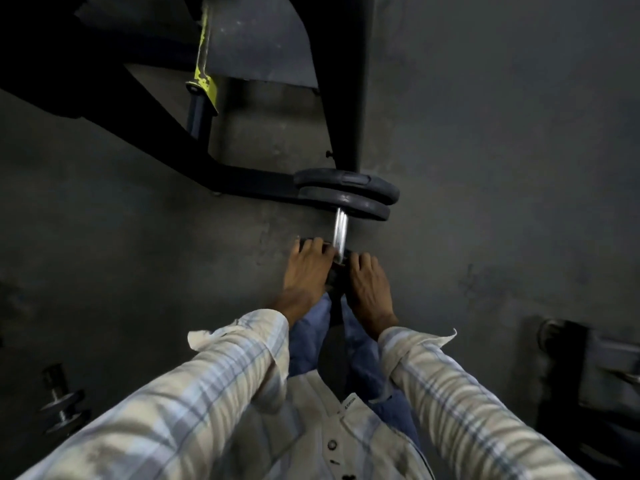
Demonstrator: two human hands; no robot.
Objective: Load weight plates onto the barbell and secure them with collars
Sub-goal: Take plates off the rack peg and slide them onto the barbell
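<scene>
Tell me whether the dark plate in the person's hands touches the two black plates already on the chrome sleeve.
Apart. The head view shows bare chrome barbell sleeve between the dark weight plate held in both hands and the two black round plates already loaded.

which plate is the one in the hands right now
The small dark plate at the sleeve's near end, gripped between both hands; the two larger plates sit farther up the chrome sleeve, untouched.

Both my arms reach forward and down — my left hand and right hand grip a dark plate from either side, fingers curled over its edge.
</scene>
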